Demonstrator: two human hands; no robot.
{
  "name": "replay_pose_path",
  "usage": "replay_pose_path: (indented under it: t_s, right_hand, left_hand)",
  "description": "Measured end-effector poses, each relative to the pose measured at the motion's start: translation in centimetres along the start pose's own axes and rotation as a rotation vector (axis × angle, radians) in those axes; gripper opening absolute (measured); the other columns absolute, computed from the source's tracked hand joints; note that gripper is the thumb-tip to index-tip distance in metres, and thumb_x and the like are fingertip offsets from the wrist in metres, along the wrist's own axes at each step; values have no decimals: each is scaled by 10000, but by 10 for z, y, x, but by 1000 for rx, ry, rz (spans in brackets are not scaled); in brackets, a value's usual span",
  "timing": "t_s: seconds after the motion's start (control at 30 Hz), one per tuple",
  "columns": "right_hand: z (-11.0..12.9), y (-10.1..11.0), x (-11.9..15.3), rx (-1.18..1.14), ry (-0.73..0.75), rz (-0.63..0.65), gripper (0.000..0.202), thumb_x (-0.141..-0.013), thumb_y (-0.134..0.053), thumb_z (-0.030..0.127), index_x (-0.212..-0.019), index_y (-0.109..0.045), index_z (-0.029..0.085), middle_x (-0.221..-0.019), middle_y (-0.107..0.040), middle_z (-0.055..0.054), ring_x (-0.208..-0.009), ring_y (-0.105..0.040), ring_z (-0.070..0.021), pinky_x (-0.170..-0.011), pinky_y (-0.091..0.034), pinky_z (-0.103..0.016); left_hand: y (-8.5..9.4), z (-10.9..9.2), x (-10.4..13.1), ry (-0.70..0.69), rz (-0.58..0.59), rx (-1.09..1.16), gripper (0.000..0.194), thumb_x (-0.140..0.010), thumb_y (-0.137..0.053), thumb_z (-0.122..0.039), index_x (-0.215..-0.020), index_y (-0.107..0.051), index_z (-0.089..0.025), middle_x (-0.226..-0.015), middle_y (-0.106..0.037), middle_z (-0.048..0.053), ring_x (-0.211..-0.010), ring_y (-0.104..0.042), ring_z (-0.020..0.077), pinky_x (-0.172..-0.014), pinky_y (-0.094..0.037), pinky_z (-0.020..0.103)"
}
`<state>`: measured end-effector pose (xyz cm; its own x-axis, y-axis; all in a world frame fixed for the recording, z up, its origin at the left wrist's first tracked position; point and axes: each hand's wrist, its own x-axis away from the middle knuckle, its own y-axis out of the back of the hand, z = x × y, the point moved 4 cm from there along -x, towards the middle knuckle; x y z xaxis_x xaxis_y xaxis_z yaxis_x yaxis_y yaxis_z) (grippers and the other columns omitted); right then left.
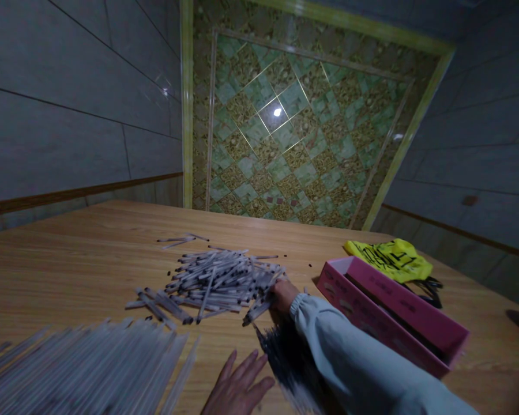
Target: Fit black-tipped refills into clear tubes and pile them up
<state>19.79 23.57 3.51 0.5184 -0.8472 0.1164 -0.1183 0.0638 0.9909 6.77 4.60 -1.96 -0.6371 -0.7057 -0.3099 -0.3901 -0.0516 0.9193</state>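
Note:
A heap of short whitish tubes with dark ends (216, 279) lies in the middle of the wooden table. At its right edge my right hand (284, 295) is curled down onto some of these tubes, its fingertips partly hidden. My left hand (239, 385) is at the lower middle, fingers spread, with nothing in it. Right beside it, below my right forearm, lies a dark bundle of thin strand-like pieces (288, 357), blurred and partly covered by the sleeve. To the left, long translucent thin tubes (95, 369) are laid side by side in a wide layer.
A long pink open box (384, 317) stands to the right of my right forearm. Behind it lies a yellow bag with black lettering (389, 259), near black straps (428, 291). A few loose tubes (181, 240) lie behind the heap. Beyond the wooden table (90, 242) is patterned floor.

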Motion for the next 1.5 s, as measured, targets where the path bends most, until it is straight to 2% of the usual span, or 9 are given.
replay_pose_path:
  t_s: [0.37, 0.57, 0.8, 0.9, 1.0, 1.1, 1.2, 1.37, 1.5]
  right_hand:
    - [45, 0, 10, -17, 129, -73, 266, -713, -612, 206, -951, -637, 92, -979, -630, -154, -881, -610, -240, -729, -462, -284]
    - [69, 4, 24, -45, 208, -104, 207, -756, -521, 207, -902, -661, 162, -931, -636, -114, -834, -621, -235, -690, -444, -282]
    - [75, 28, 54, -217, 172, -197, 157, -758, -515, 223, -830, -642, 164, -912, -633, -111, -841, -603, -238, -723, -413, -305]
    - [85, 35, 79, -357, 96, -268, 176, -811, -474, 284, -866, -590, 163, -857, -634, -92, -828, -597, -216, -697, -414, -286]
    - [107, 22, 107, -657, 52, -245, 300, -900, -310, 362, -831, -524, 163, -651, -583, -21, -525, -547, -116, -502, -402, -210]
    - [132, -8, 128, -1698, 50, -90, 404, -778, -461, 583, -737, -470, 181, -530, -474, 40, -306, -341, -60, -320, -293, -188]
    - [148, -35, 137, -2157, 75, -59, 458, -646, -617, 616, -677, -457, 188, -454, -455, 60, -264, -298, -46, -296, -230, -176]
    - [156, -62, 133, -2271, 37, -137, 514, -552, -702, 610, -640, -526, 134, -407, -460, 44, -287, -312, -31, -334, -178, -174]
    - [160, -78, 131, -2087, 92, 23, 564, -559, -665, 662, -558, -541, 112, -421, -430, 41, -325, -296, -12, -366, -136, -193]
  left_hand:
    - [-5, 1, 2, 9, 15, 29, 557, -819, -523, -224, -1323, -354, -394, -1408, -377, 42, -1271, -362, 250, -1028, -318, 447]
    - [-2, 0, 3, 9, -4, 52, 531, -811, -534, -239, -1305, -394, -375, -1407, -374, 53, -1270, -359, 253, -1015, -339, 441]
    - [11, -8, 9, 35, -15, 83, 601, -755, -573, -449, -1315, -408, -307, -1366, -453, 113, -1253, -395, 277, -1008, -335, 468]
    - [15, -5, 13, 157, -149, 143, 564, -717, -588, -497, -1218, -536, -242, -1250, -570, 148, -1172, -496, 291, -956, -411, 436]
    - [24, 4, 16, 323, -319, 392, 346, -800, -516, -392, -1086, -626, -233, -1090, -666, 109, -1061, -584, 245, -894, -469, 368]
    - [35, 10, 15, 468, -409, 785, 332, -819, -478, -378, -1046, -644, -201, -989, -697, 91, -987, -616, 236, -879, -473, 369]
    - [46, 6, 16, 595, -491, 1243, 399, -770, -540, -414, -1079, -625, -178, -1011, -691, 105, -978, -617, 253, -888, -461, 383]
    - [51, -9, 17, 708, -613, 1788, 328, -732, -616, -331, -1037, -640, -213, -911, -695, 71, -903, -619, 224, -820, -469, 325]
    - [46, -8, 17, 675, -547, 2050, 182, -734, -630, -275, -881, -657, -170, -486, -472, -42, -477, -479, 87, -514, -422, 217]
